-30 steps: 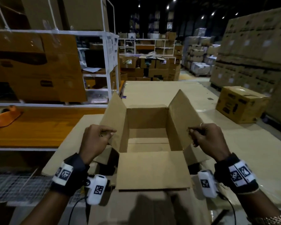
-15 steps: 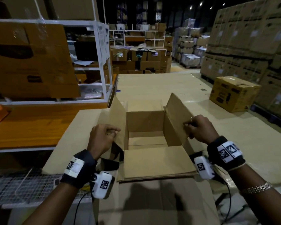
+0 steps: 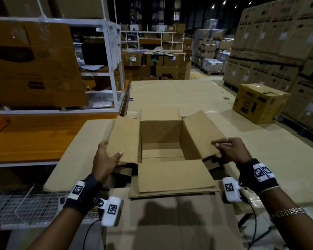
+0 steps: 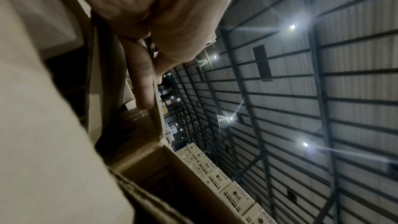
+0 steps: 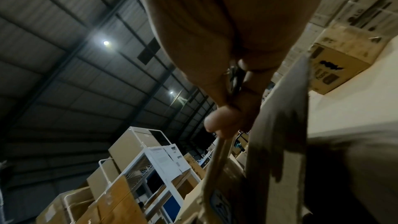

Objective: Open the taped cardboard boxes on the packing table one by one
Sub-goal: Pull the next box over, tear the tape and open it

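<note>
Box (image 3: 161,141) flaps are being pinched, one by each hand (image 3: 107,159) (image 3: 231,150), and spread outward so it's kept open between them.

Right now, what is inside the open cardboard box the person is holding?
Nothing shows inside the open box: only its bare bottom flaps and inner walls. The near strip of the floor is hidden behind the front flap. The left hand and right hand hold the side flaps.

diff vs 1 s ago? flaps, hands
Both side flaps have folded outward: the left flap and right flap stood steep, now splay wide. The left hand and right hand went down and outward with them, still gripping. The near flap and the box stayed put.
</note>
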`<state>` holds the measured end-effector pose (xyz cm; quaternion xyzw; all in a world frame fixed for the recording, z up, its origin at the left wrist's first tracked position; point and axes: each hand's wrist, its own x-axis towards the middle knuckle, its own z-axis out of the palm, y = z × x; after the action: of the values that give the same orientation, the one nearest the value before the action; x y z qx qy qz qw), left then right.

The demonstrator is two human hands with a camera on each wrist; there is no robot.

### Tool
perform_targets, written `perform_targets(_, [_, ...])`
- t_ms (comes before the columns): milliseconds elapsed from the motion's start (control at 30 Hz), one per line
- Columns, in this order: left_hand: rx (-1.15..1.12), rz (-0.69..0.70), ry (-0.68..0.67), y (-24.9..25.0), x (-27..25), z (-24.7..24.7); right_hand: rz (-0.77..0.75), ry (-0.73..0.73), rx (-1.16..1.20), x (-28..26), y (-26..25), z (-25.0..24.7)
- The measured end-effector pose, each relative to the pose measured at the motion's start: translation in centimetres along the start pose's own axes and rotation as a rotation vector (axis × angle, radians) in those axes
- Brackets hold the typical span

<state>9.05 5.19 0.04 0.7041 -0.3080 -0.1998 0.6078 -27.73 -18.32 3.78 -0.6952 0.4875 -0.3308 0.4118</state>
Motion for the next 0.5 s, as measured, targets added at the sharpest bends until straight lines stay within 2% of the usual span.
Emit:
perform_targets(33, [0.014,-0.019,-0.009,-0.2,0.0,-0.1,0.022,-0.018,0.007,0.0,0.2,-0.1])
perform_targets(100, [0.278,0.009,0.032,-0.3,0.0,-0.6,0.008,-0.026,-0.081,0.1,0.8,-0.3])
perform_targets(200, [0.689,0.148,0.103,0.4,-0.3,-0.6,-0.039,-0.008,-0.515,0.0,1.4,-0.2])
perform_targets(267, [0.882,0.27,0.073,1.3,-0.8,0.2,-0.094,0.034,-0.779,-0.8,0.2,0.2])
perform_targets(333, [0.993,0.347,-0.068,2.0,-1.0,1.3,-0.183,-0.041,-0.812,-2.1,-2.0,0.9])
perform_targets(400, [0.981,0.329,-0.312,2.4,-1.3,2.3,-0.23,-0.249,-0.759,-3.7,-4.1,1.9])
perform_targets(500, [0.991,0.249,-0.624,2.2,-2.3,3.7,-0.174,-0.577,-0.688,-5.8,-5.3,3.1])
